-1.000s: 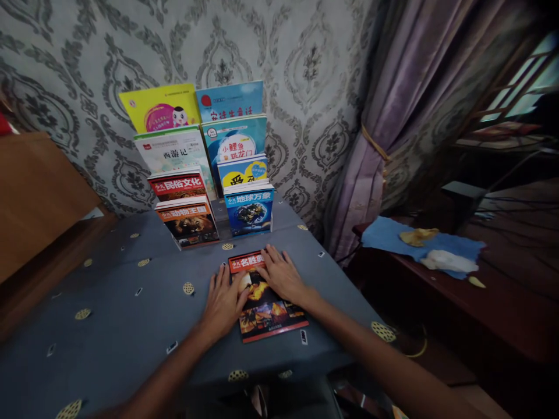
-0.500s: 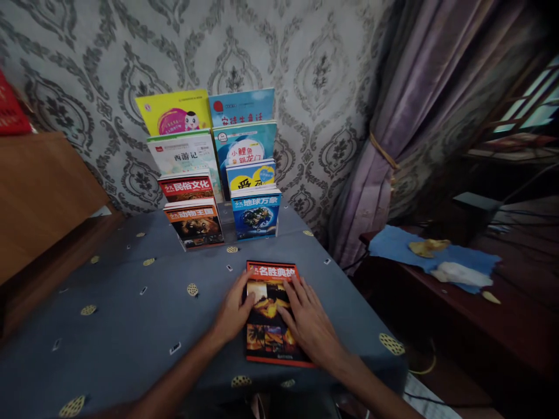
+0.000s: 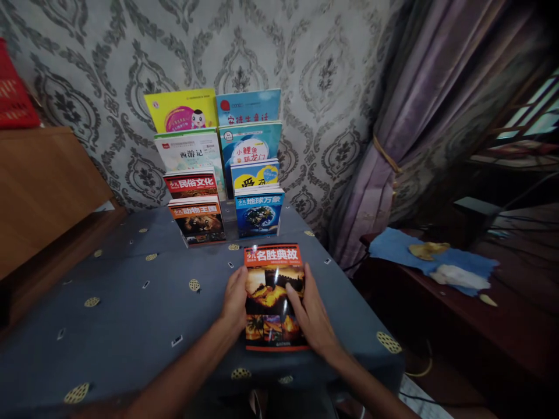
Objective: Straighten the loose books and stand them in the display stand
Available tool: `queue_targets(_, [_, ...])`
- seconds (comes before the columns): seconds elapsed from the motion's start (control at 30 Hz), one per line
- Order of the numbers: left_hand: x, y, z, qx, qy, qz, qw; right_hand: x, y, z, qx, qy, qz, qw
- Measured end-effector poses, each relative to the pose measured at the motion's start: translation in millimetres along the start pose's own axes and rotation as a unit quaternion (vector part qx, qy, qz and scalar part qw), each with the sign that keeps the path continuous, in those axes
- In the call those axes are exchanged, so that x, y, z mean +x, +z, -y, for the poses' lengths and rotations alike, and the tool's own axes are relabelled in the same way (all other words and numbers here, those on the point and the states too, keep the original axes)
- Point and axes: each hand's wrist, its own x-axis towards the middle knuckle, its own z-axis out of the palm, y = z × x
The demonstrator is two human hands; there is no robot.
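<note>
A paperback book [image 3: 267, 297] with an orange title band and a golden wall picture on its cover is between my hands, its top edge tilted up toward me. My left hand [image 3: 234, 301] grips its left edge, the fingers partly hidden. My right hand [image 3: 315, 320] holds the right edge, thumb lying on the cover. Just behind stand two upright rows of books: a lion-cover book [image 3: 198, 224] fronts the left row, an earth-cover book [image 3: 258, 216] the right.
A blue-grey patterned cloth covers the table [image 3: 131, 326]. Further back in the rows are a yellow book [image 3: 159, 110] and a light-blue book [image 3: 251, 103]. At right, a dark bench [image 3: 480, 326] carries a blue cloth [image 3: 388, 247] beside a purple curtain [image 3: 371, 180].
My hands have gone from lying on the flat book's cover to gripping its two sides. The book's top edge has risen off the table.
</note>
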Motion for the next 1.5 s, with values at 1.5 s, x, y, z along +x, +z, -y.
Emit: queue_targets(1.5, [-10, -101, -89, 0.443, 0.304, 0.067, 0.841, 41, 19, 66, 0.114, -0.214, 0.097, 0.965])
